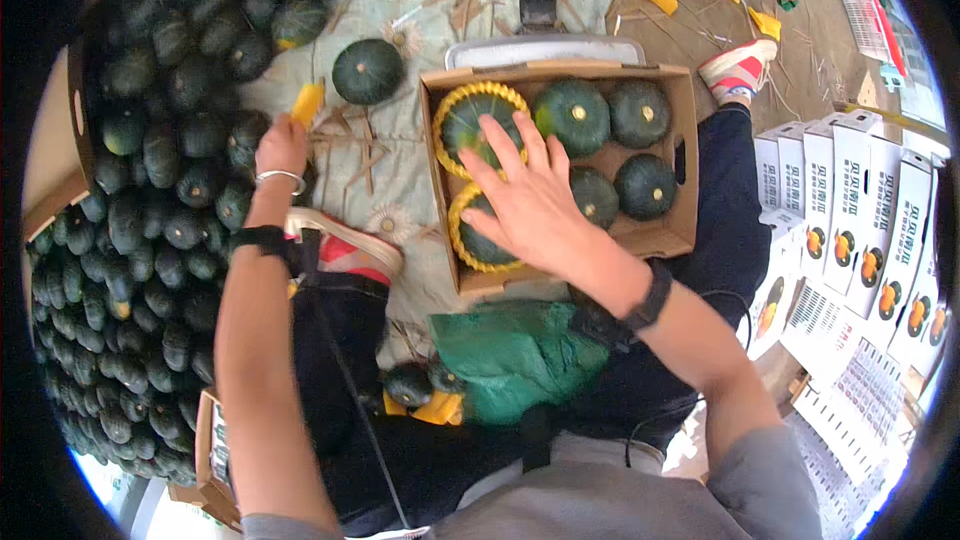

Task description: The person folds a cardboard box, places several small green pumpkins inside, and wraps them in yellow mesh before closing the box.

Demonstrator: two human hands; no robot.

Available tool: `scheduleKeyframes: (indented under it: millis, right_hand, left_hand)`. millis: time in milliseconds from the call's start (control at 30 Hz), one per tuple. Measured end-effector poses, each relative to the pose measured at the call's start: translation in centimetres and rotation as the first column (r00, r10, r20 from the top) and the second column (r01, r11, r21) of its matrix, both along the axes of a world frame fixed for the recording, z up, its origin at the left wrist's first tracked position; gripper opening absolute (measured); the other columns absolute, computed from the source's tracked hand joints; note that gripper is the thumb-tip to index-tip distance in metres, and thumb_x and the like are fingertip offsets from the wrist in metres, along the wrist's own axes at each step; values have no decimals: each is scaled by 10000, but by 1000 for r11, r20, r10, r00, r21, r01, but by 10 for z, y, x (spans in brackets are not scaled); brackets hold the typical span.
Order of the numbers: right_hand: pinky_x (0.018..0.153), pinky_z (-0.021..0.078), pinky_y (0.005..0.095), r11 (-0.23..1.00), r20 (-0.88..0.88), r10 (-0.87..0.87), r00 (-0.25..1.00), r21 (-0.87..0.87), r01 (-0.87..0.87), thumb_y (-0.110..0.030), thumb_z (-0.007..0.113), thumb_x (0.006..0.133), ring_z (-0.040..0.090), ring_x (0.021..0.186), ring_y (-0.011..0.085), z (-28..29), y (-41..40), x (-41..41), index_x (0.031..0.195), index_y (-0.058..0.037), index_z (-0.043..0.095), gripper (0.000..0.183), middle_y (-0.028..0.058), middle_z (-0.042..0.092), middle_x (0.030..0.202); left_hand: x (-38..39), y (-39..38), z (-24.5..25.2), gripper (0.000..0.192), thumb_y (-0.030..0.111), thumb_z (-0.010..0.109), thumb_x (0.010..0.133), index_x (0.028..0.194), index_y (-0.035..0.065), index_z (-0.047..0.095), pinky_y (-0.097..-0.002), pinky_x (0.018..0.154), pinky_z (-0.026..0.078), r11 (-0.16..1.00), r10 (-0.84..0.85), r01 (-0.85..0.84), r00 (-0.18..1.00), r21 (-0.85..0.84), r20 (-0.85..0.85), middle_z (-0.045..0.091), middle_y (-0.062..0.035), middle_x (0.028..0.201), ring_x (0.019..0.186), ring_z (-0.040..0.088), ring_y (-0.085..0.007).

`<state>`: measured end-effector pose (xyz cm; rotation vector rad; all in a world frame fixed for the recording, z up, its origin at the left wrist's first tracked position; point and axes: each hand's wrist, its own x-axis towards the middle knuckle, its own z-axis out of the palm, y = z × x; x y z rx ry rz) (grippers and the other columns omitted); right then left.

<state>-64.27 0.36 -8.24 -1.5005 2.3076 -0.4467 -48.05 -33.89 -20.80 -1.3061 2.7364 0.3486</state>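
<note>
An open cardboard box [566, 69] lies before me with several dark green squashes. Two of them, at the box's left side, wear yellow scalloped foam collars [480, 90]. Over these spreads my right hand [529, 199], fingers apart; whether it touches the upper collared squash [469, 124] I cannot tell. My left hand [283, 146] is beside the squash pile, closed on a small yellow piece [307, 103] with a dark end, perhaps a tool's handle. A single squash [367, 71] rests on the pale cloth between that hand and the box.
A large heap of squashes [150, 217] fills the left. Printed white cartons [844, 202] stand at the right. A green bag [517, 360] lies between my legs, and a grey tray [544, 52] shows behind the box. Dry stems litter the cloth [352, 187].
</note>
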Motion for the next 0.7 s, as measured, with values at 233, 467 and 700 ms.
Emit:
scheduleKeyframes:
  millis: [233,467,700]
  right_hand:
    - [1011,352,419,857,774,-102,625,-251,450,-125,620,809,433,1172,409,56,62,51,1371,-36,328,639,245,419,1287]
    - [802,468,344,757,349,-182,919,-547,357,-133,663,800,576,916,318,77,130,83,967,-4,589,223,166,564,1066]
    - [754,484,247,914,998,60,-28,-44,403,-127,705,806,591,804,97,129,173,68,1041,9,594,294,2,641,861]
  left_hand:
    - [-6,227,188,310,105,457,919,1222,38,467,-376,747,485,534,-313,644,753,548,-580,605,-177,903,856,623,-332]
    - [53,348,220,256,248,505,962,953,-2,559,-206,626,405,276,427,152,866,949,-262,522,36,782,716,432,-37]
    - [65,376,240,416,154,560,913,1268,-43,466,-309,817,502,-165,875,418,481,893,-63,626,-135,1074,906,623,-195]
